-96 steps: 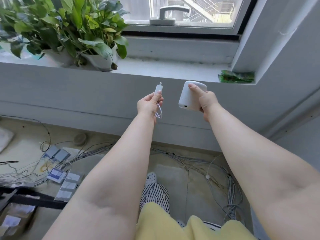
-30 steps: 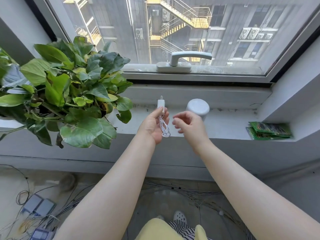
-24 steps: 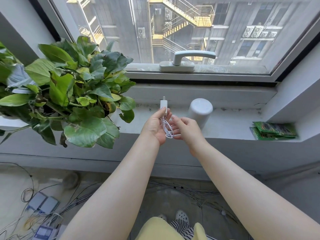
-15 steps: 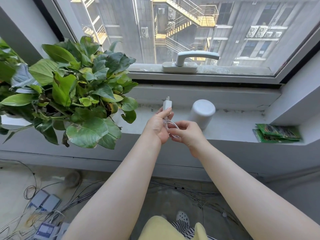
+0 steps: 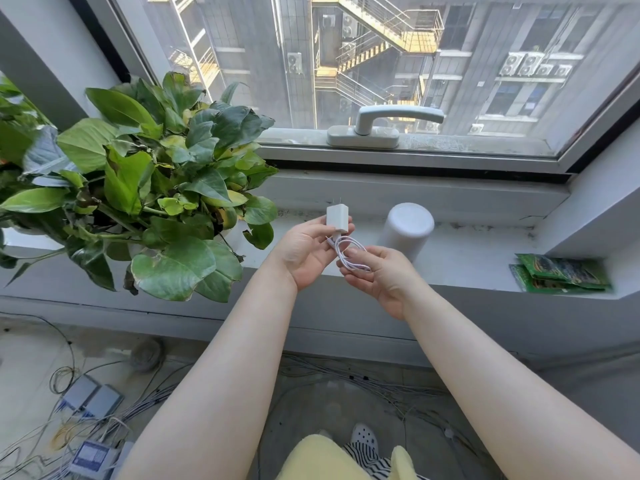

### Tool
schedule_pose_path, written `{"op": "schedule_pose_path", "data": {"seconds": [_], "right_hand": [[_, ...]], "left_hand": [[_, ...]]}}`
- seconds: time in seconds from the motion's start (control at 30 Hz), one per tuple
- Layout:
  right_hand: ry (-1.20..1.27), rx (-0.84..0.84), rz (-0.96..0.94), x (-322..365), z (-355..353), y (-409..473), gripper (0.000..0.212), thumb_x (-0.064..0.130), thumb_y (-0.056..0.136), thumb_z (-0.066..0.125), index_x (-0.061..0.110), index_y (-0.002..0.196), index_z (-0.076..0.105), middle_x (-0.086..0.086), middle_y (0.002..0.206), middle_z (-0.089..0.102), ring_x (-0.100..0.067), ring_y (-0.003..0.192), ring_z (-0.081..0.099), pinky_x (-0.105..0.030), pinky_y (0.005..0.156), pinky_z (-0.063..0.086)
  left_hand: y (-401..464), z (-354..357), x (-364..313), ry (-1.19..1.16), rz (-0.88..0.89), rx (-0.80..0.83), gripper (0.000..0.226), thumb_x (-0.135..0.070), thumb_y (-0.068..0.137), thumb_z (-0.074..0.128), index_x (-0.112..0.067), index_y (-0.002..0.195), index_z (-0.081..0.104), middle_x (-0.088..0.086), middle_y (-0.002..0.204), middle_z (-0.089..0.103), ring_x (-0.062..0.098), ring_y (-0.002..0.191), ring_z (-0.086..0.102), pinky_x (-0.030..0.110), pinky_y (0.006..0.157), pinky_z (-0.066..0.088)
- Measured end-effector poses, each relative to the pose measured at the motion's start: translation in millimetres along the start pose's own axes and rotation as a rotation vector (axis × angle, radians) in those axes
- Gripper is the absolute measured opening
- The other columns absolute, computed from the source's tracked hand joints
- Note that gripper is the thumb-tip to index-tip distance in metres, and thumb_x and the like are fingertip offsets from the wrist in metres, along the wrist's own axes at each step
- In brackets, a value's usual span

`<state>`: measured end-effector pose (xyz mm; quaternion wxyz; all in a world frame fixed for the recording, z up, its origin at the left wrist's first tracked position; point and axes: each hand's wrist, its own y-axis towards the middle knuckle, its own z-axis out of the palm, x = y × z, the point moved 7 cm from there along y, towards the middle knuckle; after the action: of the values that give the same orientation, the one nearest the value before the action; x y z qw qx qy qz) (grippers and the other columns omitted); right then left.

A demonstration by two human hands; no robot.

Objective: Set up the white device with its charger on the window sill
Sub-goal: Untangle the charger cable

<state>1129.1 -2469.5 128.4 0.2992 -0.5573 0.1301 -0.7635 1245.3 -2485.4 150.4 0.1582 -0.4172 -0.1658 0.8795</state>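
The white device [image 5: 407,230], a rounded cylinder, stands upright on the window sill [image 5: 478,263], untouched. My left hand [image 5: 306,249] pinches the white charger plug [image 5: 336,218], prongs pointing up, just left of the device. From the plug a thin white cable [image 5: 349,254] hangs in loose coils. My right hand [image 5: 381,275] has its fingers on those coils, palm up, in front of the device.
A leafy potted plant [image 5: 149,188] fills the sill's left part. Green packets [image 5: 561,277] lie at the sill's right end. The window handle [image 5: 384,124] sits above the device. Cables and small boxes [image 5: 90,403] lie on the floor below.
The device went from my right hand onto the sill. My right hand then came across to the cable hanging from the charger in my left hand and now holds its coils.
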Motion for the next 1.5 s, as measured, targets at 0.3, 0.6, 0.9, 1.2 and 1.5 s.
{"op": "schedule_pose_path", "data": {"seconds": [0.3, 0.6, 0.9, 1.2, 1.5], "right_hand": [[0.012, 0.074, -0.124, 10.2, 4.0, -5.3, 0.025, 0.001, 0.084, 0.065, -0.001, 0.108, 0.059, -0.021, 0.094, 0.07, -0.018, 0.076, 0.072, -0.024, 0.072, 0.058], [-0.248, -0.133, -0.358, 20.5, 2.6, -10.3, 0.048, 0.002, 0.08, 0.07, 0.015, 0.115, 0.04, -0.015, 0.1, 0.063, -0.022, 0.077, 0.068, -0.032, 0.076, 0.06], [-0.518, -0.285, -0.556, 24.3, 6.1, -13.7, 0.008, 0.016, 0.082, 0.07, 0.013, 0.083, 0.062, -0.004, 0.079, 0.071, -0.02, 0.073, 0.071, -0.032, 0.071, 0.059], [-0.526, -0.25, -0.456, 19.9, 9.5, -4.0, 0.012, 0.016, 0.091, 0.057, 0.006, 0.088, 0.063, -0.011, 0.08, 0.068, -0.018, 0.071, 0.067, -0.018, 0.058, 0.053], [-0.01, -0.171, -0.292, 16.0, 7.7, -7.0, 0.01, 0.02, 0.099, 0.044, 0.013, 0.097, 0.051, -0.011, 0.087, 0.067, -0.023, 0.072, 0.068, -0.023, 0.059, 0.055]], "left_hand": [[-1.6, -10.4, -8.8, 0.028, 0.076, -0.044, 0.038, 0.005, 0.093, 0.045, 0.005, 0.13, 0.049, 0.012, 0.105, 0.064, 0.016, 0.092, 0.066, 0.026, 0.079, 0.057], [-0.5, -12.7, -10.0, -0.039, 0.058, -0.048, 0.04, 0.006, 0.092, 0.046, 0.004, 0.131, 0.048, 0.01, 0.098, 0.069, 0.016, 0.09, 0.068, 0.023, 0.073, 0.059], [0.7, -13.9, -13.1, -0.085, 0.062, -0.085, 0.04, 0.007, 0.091, 0.047, 0.005, 0.131, 0.047, 0.018, 0.097, 0.066, 0.017, 0.068, 0.072, 0.025, 0.066, 0.06], [0.3, -14.2, -11.2, -0.068, 0.049, -0.097, 0.041, 0.006, 0.092, 0.047, 0.007, 0.133, 0.045, 0.017, 0.097, 0.066, 0.017, 0.065, 0.072, 0.026, 0.062, 0.06], [-1.5, -20.6, -15.2, -0.011, 0.053, -0.051, 0.043, 0.005, 0.092, 0.047, 0.004, 0.134, 0.045, 0.012, 0.095, 0.071, 0.016, 0.076, 0.071, 0.025, 0.069, 0.06]]}}
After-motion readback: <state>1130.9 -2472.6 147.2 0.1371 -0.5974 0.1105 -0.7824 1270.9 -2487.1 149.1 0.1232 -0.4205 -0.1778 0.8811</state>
